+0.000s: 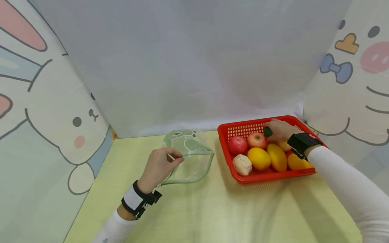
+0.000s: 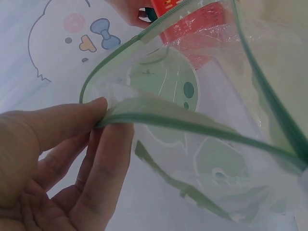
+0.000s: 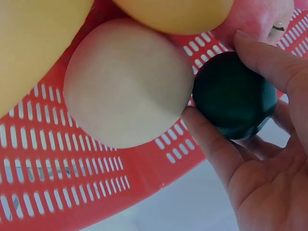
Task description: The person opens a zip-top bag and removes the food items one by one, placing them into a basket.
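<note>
My left hand (image 1: 159, 165) pinches the green zip edge of a clear plastic bag (image 1: 197, 167) between thumb and fingers. The bag has pale green cartoon printing, and its mouth gapes wide in the left wrist view. My right hand (image 1: 281, 130) reaches into the back of a red plastic basket (image 1: 273, 176). Its thumb and fingers are curled round a smooth, dark green rounded piece of produce (image 3: 233, 94), whose far end is hidden by the hand. Right beside it in the right wrist view sits a pale round fruit (image 3: 127, 82).
In the basket lie a red fruit (image 1: 238, 145), an apple (image 1: 257, 139), a yellow lemon-like fruit (image 1: 259, 158), a mango (image 1: 277, 157) and a whitish lumpy item (image 1: 242, 165). The basket stands right of the bag on a pale yellow table (image 1: 206, 209), close to the back wall.
</note>
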Available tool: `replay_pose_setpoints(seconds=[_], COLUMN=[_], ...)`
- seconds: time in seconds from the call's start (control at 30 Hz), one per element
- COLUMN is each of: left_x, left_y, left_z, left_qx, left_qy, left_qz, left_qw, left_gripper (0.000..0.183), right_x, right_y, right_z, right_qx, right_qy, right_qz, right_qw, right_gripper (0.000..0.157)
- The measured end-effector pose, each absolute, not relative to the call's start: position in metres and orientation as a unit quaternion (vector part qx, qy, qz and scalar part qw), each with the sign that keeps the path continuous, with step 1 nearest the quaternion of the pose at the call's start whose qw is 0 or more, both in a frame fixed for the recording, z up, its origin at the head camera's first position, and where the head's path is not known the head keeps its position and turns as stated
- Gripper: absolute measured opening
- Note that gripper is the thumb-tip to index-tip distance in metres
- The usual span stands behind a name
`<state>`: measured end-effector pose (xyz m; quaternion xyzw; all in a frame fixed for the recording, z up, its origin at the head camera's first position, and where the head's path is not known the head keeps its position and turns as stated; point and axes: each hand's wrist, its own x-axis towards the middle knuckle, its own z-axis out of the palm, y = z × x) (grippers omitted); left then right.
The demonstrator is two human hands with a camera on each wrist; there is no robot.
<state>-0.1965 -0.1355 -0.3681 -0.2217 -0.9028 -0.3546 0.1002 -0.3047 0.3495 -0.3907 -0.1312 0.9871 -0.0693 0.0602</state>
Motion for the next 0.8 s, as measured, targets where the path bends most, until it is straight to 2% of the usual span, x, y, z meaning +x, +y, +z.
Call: replay_pose_setpoints(seconds=[0.07,0.4,0.6,0.8], left_x=[-0.197,-0.196,-0.193,-0.187], left_y=[-0.136,-0.137,-0.141,-0.145], left_z=[-0.368,-0.367,-0.369,-0.374], left_qx=[-0.223,-0.240,-0.249,-0.266], left_qy=[-0.902,-0.898,-0.893,-0.885], left_qz=[-0.355,-0.355,-0.361,-0.370], left_qw=[0.102,0.105,0.100,0.094], left_gripper=[0.005,0.008,0.018,0.029], right_x=[-0.306,-0.289,-0.267,-0.228], right_y=[0.350,0.351,0.350,0.335], right_z=[-0.392,-0.382,-0.367,-0.351], right_qx=[-0.129,-0.149,-0.155,-0.145], right_qy=[0.987,0.985,0.983,0.979], right_qz=[-0.069,-0.073,-0.103,-0.143], right_qw=[0.060,0.034,0.010,-0.025], right_gripper=[0.060,0.050,0.057,0.066])
